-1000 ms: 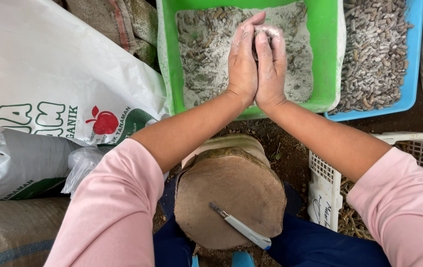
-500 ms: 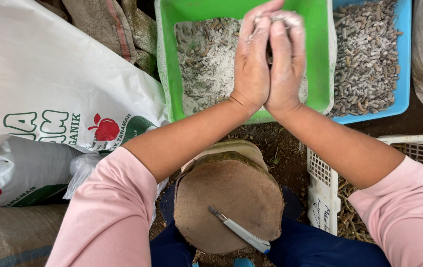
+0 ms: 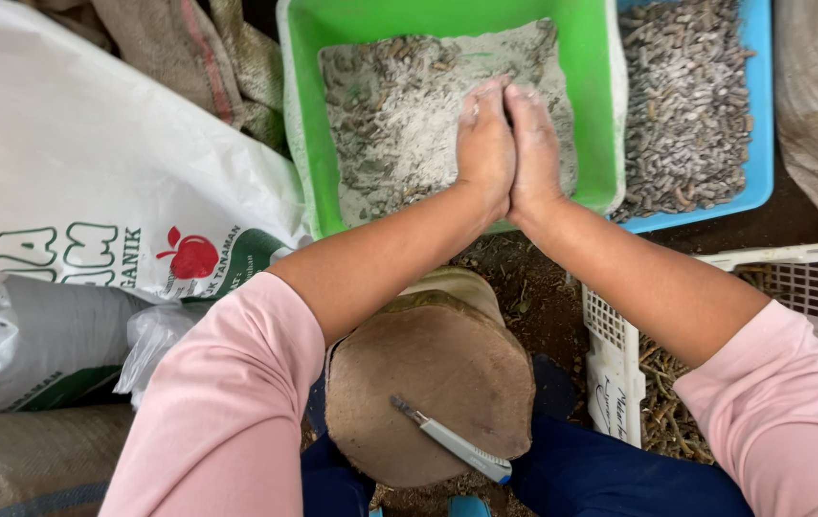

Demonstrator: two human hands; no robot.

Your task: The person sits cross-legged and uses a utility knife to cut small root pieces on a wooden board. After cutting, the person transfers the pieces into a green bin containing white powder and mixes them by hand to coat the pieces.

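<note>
Both forearms reach forward from pink sleeves and converge over the near edge of the green tray (image 3: 303,144). Left hand (image 3: 485,148) and right hand (image 3: 535,148) are pressed flat together, palm to palm, fingers straight and pointing away from the body, fingertips angled down toward the tray's contents. Neither hand grips anything that shows; whether something lies between the palms cannot be told. Both hands carry a pale dusty coating.

The grey powder mix (image 3: 399,124), with short dark stick-like pieces in it, fills the tray floor; it lies directly under and ahead of the fingertips, mostly toward the tray's left and far sides. Contact between fingertips and powder cannot be confirmed.

Blue tray (image 3: 758,115) sits touching the green tray's right side, holding greyish short pieces. A round wooden block (image 3: 428,383) stands between the knees, near the body; a utility knife (image 3: 452,440) lies on its near-right part. White printed sack (image 3: 74,182) lies left of the green tray. White slotted crate (image 3: 619,354) stands right of the block.
</note>
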